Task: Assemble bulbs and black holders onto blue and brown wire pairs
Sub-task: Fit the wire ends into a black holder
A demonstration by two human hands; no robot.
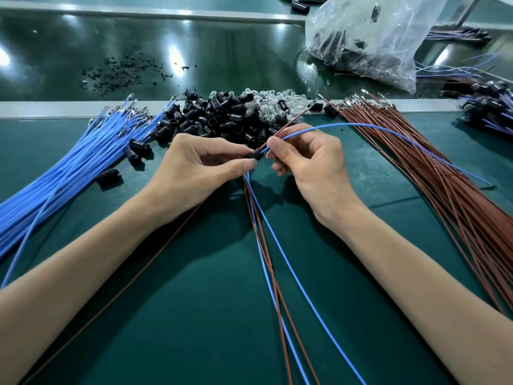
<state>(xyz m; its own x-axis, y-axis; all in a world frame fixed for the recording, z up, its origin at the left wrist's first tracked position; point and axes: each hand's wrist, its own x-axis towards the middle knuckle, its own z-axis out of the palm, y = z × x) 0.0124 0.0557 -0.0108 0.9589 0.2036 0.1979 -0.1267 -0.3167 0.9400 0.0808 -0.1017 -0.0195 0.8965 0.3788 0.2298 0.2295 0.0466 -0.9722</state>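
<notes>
Left forearm and right forearm angled inward from the bottom corners over the green tabletop, meeting near its middle. At their ends, the left hand pinched a black holder between thumb and curled fingers. The right hand, just beside it, pinched a blue wire and a brown wire close to where they met the holder. Several more hanging wires, blue and brown, ran from under the left hand toward the camera, splitting the open green patch between the forearms. The blue wire arched right and crossed the brown wire bundle, which fanned along the right edge. A blue wire bundle fanned along the left edge, with a few loose holders beside it. Beyond the hands, a holder heap and clear bulbs lay against a grey rail. Past the rail was a glossy dark surface with black scraps, and at the far right a plastic bag and a cluster of wired holders
</notes>
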